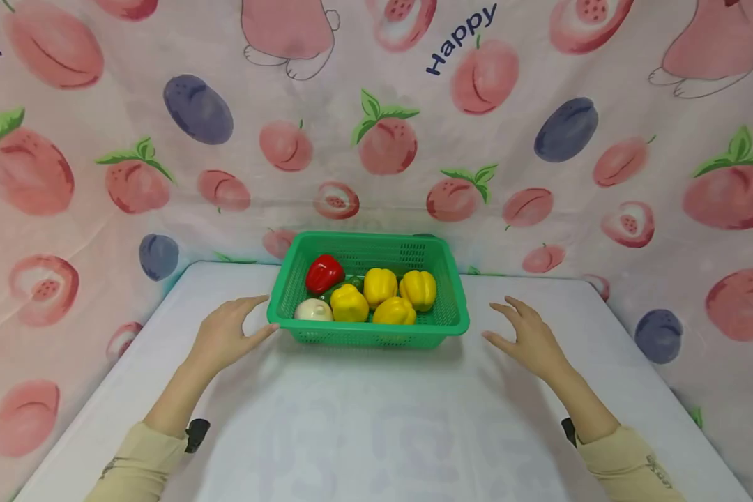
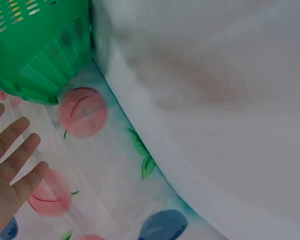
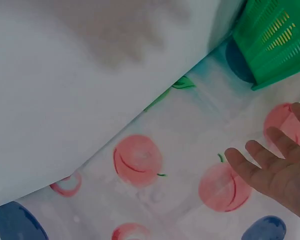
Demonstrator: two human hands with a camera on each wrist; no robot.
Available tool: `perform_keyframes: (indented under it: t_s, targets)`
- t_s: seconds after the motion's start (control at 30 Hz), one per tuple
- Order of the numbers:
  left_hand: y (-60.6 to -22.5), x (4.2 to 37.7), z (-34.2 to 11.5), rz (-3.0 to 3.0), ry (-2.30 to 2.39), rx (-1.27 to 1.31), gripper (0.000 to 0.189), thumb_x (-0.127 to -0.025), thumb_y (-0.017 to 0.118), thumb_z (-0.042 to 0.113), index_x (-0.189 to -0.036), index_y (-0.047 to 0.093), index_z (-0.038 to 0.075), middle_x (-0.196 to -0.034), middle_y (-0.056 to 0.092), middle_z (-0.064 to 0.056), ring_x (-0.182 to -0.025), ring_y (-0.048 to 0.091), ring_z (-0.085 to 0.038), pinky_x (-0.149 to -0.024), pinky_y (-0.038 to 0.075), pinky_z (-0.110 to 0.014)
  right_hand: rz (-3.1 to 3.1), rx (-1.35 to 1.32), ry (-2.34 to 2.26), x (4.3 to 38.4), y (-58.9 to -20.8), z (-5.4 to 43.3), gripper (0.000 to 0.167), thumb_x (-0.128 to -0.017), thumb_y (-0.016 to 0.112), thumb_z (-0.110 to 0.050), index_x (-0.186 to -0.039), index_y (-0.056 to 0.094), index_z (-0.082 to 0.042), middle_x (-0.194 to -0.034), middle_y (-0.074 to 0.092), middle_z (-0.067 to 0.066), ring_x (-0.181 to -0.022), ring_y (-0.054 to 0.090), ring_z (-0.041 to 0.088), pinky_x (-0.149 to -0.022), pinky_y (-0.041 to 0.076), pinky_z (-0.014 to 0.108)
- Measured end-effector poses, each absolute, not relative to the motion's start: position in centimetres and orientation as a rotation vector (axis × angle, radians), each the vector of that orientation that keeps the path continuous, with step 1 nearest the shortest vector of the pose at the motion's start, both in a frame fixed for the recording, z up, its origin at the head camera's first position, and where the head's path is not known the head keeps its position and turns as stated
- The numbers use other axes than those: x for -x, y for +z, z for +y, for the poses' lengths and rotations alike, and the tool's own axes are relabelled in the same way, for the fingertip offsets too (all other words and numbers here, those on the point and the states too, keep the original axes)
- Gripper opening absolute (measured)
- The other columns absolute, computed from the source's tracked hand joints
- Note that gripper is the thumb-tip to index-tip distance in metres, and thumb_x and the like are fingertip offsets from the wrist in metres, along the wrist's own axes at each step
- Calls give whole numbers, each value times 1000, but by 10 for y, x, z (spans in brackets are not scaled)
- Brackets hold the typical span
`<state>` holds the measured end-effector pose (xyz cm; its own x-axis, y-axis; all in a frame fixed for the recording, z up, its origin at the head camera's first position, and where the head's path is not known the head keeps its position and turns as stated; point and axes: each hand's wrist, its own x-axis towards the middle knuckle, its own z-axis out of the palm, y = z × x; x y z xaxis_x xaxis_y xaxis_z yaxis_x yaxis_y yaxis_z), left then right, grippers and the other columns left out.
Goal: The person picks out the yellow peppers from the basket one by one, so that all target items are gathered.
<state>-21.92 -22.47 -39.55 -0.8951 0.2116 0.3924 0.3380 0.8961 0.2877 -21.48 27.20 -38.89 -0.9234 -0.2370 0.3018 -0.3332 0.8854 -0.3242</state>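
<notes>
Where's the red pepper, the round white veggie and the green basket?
Red pepper (image 1: 324, 275), head view: its shiny middle.
Round white veggie (image 1: 314, 311), head view: its top.
Green basket (image 1: 364, 326), head view: its front rim.

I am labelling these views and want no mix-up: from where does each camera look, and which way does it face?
Head: worn on the head, facing forward and down at the green basket on the white table; the left hand, right hand and sleeves show.
Left wrist: on that wrist, facing the green basket's side and the fruit-print cloth; left hand at the left edge.
Right wrist: likewise on its wrist; right hand at the right edge.
Shared: both wrist views show the green basket and white table.
</notes>
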Motion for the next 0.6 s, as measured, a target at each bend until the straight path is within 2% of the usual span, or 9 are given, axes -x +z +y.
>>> perform_keyframes:
  t_s: [0.27,0.6]
  targets:
    - [-387,219,-215,-2692,-550,343,39,-89,62,31,-119,63,5,-120,64,-19,-113,56,-40,-87,48,-57,-2754,-441,573,211,-386,261,47,-85,68,-22,-124,57,2,-130,51,29,-116,49,49,-92,43,63]
    - [-386,233,-202,-2660,-580,349,36,-90,62,29,-115,65,3,-116,66,-19,-111,57,-39,-87,50,-55,-2757,-450,601,208,-383,245,43,-86,67,-21,-123,58,0,-124,58,23,-114,53,42,-93,46,58]
